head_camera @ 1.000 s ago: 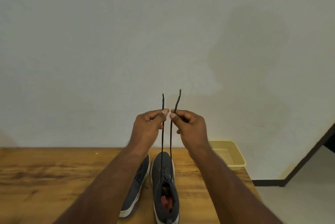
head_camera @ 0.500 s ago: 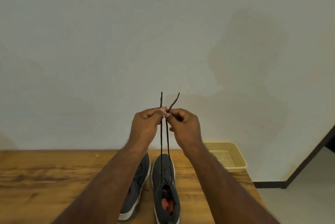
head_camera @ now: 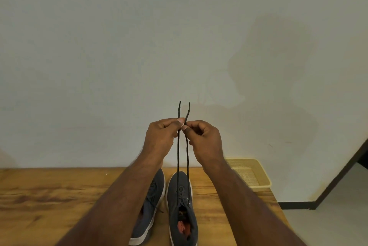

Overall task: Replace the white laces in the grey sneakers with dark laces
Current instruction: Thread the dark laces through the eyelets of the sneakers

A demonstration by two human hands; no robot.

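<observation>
Two grey sneakers stand side by side on the wooden table (head_camera: 49, 196), toes pointing away from me. The right sneaker (head_camera: 182, 212) is threaded with a dark lace (head_camera: 187, 158), whose two ends rise taut from its top eyelets. My left hand (head_camera: 161, 138) pinches one end between thumb and forefinger. My right hand (head_camera: 205, 140) pinches the other end. Both hands are held up in front of the wall, close together, with the lace tips sticking up above them. The left sneaker (head_camera: 149, 212) lies partly under my left forearm.
A shallow yellow plastic basket (head_camera: 260, 178) sits at the table's back right corner against the pale wall. The table's right edge drops to the floor, where a dark door frame (head_camera: 338, 178) slants down.
My hands have stayed raised while pulling the two lace ends up. The right-hand lace tip, which leaned to the right before, now stands more upright and closer to the left one.
</observation>
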